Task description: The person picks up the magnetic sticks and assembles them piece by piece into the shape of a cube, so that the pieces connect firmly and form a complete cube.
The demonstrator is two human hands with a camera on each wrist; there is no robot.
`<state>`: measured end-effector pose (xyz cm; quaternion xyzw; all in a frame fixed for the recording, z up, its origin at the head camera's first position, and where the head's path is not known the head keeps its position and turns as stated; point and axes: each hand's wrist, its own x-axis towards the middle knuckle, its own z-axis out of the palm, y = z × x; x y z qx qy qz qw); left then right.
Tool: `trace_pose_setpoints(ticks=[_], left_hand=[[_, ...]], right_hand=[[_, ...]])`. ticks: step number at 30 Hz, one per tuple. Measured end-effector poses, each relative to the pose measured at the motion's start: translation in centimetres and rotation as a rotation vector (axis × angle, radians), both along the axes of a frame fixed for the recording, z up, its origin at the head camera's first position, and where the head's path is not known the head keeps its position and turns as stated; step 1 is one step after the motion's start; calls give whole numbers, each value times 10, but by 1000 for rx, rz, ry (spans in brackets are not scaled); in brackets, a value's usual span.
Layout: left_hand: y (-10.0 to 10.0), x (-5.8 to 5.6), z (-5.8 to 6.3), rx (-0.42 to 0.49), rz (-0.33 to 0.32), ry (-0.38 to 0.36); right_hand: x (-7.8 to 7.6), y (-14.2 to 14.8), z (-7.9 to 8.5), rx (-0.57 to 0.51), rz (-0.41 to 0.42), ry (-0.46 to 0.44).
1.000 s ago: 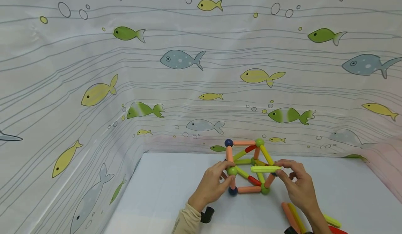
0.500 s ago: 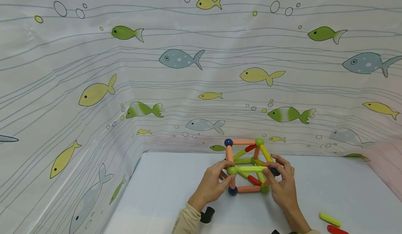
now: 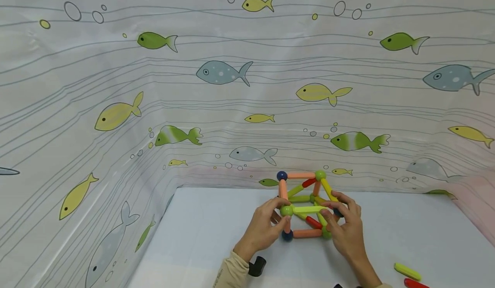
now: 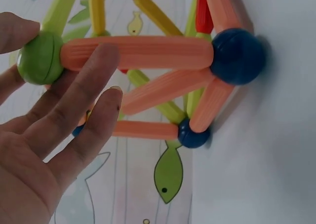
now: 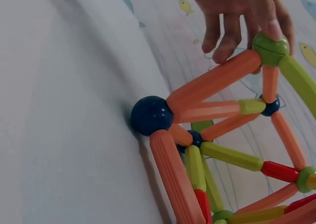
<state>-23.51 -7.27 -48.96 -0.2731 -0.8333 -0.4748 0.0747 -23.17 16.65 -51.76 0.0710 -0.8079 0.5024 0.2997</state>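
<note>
A ball-and-stick toy frame of salmon, yellow, red and lime sticks joined by balls stands on the white table. My left hand [image 3: 263, 225] pinches the green ball [image 3: 286, 210] at its near upper left corner. In the left wrist view, a salmon stick [image 4: 163, 52] joins that ball to a dark blue ball [image 4: 238, 56] at table level. A lime stick [image 3: 308, 209] runs right from the green ball, and my right hand [image 3: 348, 228] pinches its right end. Beside those fingertips a dark ball [image 3: 338, 212] is partly hidden. My right hand lies outside the right wrist view.
A loose lime stick [image 3: 407, 271] and a red stick [image 3: 415, 283] lie on the table [image 3: 205, 232] at the lower right. Fish-printed sheeting [image 3: 216, 120] rises behind and at the sides. A black wrist device [image 3: 257, 266] sits by my left sleeve [image 3: 232, 271].
My right hand has moved left with the lime stick, which now meets the green ball. My forearm now covers the salmon and yellow sticks once visible beside it. My left hand has stayed put.
</note>
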Motion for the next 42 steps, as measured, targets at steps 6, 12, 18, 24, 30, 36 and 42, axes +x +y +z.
trace_pose_setpoints(ticks=[6, 12, 18, 24, 30, 36, 42], left_hand=[[15, 2, -10, 103, -9, -109], [31, 5, -19, 233, 50, -118], [32, 6, -22, 235, 55, -113], [33, 6, -21, 230, 56, -115], [34, 5, -18, 234, 60, -112], [33, 4, -19, 223, 61, -111], [31, 4, -20, 156, 68, -87]], right_hand=[[-2, 5, -1, 50, 21, 50], [0, 9, 1, 74, 20, 19], [7, 26, 17, -7, 2, -110], [10, 36, 24, -55, 1, -161], [5, 30, 19, -39, 49, -134], [4, 30, 18, 15, 47, -129], [7, 32, 19, 64, 56, -133]])
